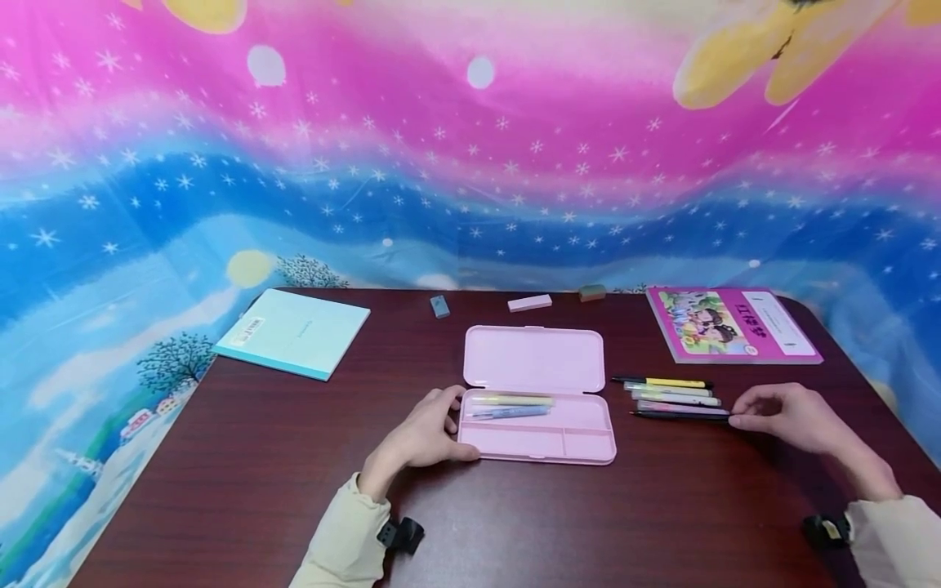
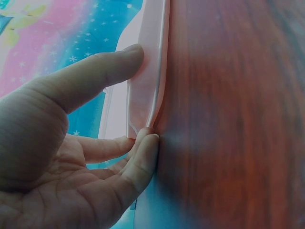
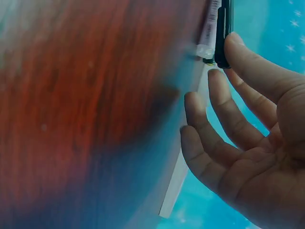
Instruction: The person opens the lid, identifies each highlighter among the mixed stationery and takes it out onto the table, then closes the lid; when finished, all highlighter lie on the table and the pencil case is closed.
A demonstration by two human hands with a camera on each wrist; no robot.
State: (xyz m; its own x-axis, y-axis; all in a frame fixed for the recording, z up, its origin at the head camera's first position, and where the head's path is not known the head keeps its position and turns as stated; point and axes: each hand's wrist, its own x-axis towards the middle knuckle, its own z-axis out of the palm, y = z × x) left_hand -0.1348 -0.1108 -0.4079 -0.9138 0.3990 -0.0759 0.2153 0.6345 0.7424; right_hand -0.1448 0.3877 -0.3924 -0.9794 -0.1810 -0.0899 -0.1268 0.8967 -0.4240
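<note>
A pink pencil case [image 1: 534, 359] lies unfolded on the table, its lid laid back. Several pens [image 1: 510, 412] rest in its long rear compartment; both small front compartments hold nothing visible. My left hand [image 1: 426, 433] grips the case's left end, and in the left wrist view the thumb [image 2: 112, 67] lies against the pink side wall. Right of the case, several pens and markers [image 1: 672, 398] lie side by side. At the front of that row, my right hand [image 1: 794, 418] pinches the end of a black pen [image 1: 680, 416] between thumb and forefinger; the other fingers are loosely bent.
A pale green notebook [image 1: 297, 333] lies at the back left, and a pink picture-covered book [image 1: 735, 325] at the back right. Along the rear edge sit a blue eraser [image 1: 439, 307], a pink block [image 1: 529, 303] and a greenish-brown block [image 1: 591, 292]. A patterned cloth [image 1: 456, 180] hangs behind the table.
</note>
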